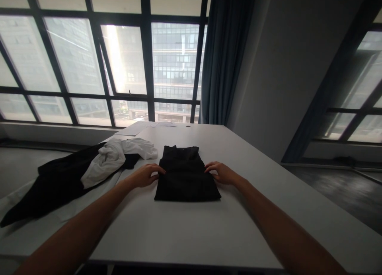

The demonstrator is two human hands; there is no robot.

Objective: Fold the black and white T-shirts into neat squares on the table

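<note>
A black shirt [187,179], folded into a neat rectangle, lies flat on the white table [179,231] in front of me. Its neckline end points away toward the window. My left hand [147,174] is at the shirt's left edge, with thumb and fingertips closed on the cloth. On the opposite side, my right hand [221,172] holds the right edge in the same way. Both hands sit about halfway along the shirt's length, and the cloth rests on the tabletop between them.
To the left is a loose heap of clothes, a white garment [110,157] over a black one [59,183], partly hanging toward the table's left side. Papers [134,128] lie at the far end near a round dark hole [188,126]. A blue curtain [223,60] hangs beside the window.
</note>
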